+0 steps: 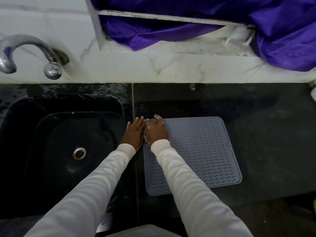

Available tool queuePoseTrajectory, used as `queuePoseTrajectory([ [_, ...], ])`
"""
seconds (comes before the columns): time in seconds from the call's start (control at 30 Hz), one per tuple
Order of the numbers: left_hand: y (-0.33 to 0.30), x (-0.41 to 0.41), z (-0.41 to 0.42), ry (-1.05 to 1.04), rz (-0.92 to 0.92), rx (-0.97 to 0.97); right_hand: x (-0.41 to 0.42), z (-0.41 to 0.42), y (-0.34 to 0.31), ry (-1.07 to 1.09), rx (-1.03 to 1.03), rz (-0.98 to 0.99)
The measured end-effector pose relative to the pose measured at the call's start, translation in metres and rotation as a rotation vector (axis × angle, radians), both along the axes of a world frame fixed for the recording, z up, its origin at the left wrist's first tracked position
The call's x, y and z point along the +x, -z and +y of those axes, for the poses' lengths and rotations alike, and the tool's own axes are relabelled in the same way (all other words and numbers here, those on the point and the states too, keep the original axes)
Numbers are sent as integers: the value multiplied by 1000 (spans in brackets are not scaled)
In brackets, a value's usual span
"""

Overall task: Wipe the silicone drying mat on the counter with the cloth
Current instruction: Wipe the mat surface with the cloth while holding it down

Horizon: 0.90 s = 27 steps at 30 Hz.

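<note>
**Mat wipe in hand at the far left corner**

The mat (196,151), grey with a wavy ribbed face and a raised rim, lies flat on the dark tabletop (265,134), just to the right of the black sink (68,151). Its left edge runs close beside the seam between sink surround and tabletop.

The right hand (158,130) is on the mat's far left corner, pressing down on the cloth (147,132). Its grip is clenched over the cloth, with the fingers curled across the bunched fabric; patterned folds show at the fingertips and along the side of the palm. The left hand (133,132) rests flat, palm down, on the tabletop just beside the mat's left edge, touching or nearly touching the cloth. Its grip is released, fingers straight and together, holding nothing. Whether it bears on the mat's rim cannot be told.

Judgement: the step in hand is the wipe itself, with the cloth already in contact. Only the corner is covered by the cloth; the larger part of the mat, toward the right and the near edge, lies open to view. How much of it is already wiped cannot be told, as no streak or wet mark is visible.

The next move calls for drawing the cloth across the ribs toward the right and near edges, with steady downward pressure. The flat left hand should steady the mat, since a thin mat may slide or ruck on a smooth tabletop.
</note>
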<state>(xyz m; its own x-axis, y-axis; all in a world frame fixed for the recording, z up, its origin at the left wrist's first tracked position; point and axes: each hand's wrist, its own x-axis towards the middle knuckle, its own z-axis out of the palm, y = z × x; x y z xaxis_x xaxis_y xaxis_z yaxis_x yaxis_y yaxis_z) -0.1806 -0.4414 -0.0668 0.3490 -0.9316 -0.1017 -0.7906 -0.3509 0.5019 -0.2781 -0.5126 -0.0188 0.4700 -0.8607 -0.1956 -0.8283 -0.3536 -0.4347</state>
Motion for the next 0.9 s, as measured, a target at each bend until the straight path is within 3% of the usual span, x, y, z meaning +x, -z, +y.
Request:
queuePoseTrajectory([
  [0.2, 4, 1, 1, 3, -4, -22, 6, -14, -9, -329, -41, 247],
  [0.37, 0, 0, 2, -20, 21, -54, -3, -18, -17, -415, 28, 227],
  [0.5, 1, 2, 2, 6, -31, -18, -4, -20, -17, -595, 51, 384],
  [0.9, -3, 0, 2, 44, -124, 96, -22, -7, -22, -601, 175, 461],
])
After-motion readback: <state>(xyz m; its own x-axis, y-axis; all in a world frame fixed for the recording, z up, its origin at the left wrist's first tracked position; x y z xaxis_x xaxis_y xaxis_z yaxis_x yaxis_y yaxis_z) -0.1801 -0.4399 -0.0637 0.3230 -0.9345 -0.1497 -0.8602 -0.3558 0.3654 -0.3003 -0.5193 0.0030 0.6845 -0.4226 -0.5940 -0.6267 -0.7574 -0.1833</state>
